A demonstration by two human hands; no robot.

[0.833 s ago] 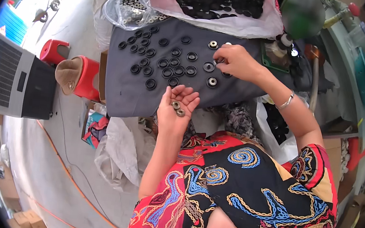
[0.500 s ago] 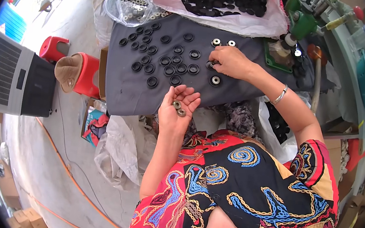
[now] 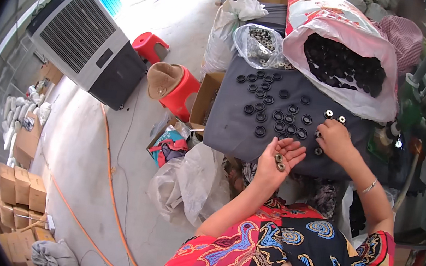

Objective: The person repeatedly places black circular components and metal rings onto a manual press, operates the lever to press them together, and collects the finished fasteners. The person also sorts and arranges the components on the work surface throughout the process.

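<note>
Palm up, my left hand [image 3: 274,163] is cupped at the cloth's near edge, fingers spread, with two small metal rings [image 3: 279,162] resting in it. My right hand [image 3: 334,139] is over the right part of the grey cloth, fingers closed down at a black ring [image 3: 318,135] that they partly cover. Whether a metal ring is also pinched there is hidden. Beyond that hand are two black rings with shiny metal centres [image 3: 328,114]; another ring with a centre [image 3: 318,151] is nearer me. Several black rings with open middles [image 3: 279,115] are spread to the left.
At the cloth's [image 3: 234,130] far side stand a clear bag of metal rings [image 3: 241,44] and a white sack [image 3: 385,100] of black parts. A green machine [image 3: 412,111] is at right. Red stools [image 3: 183,95] and an air cooler [image 3: 84,39] stand left.
The view has swung left, so the table and both hands appear farther right. Both hands keep about the same places over the cloth, and the two metal rings are still in my left palm.
</note>
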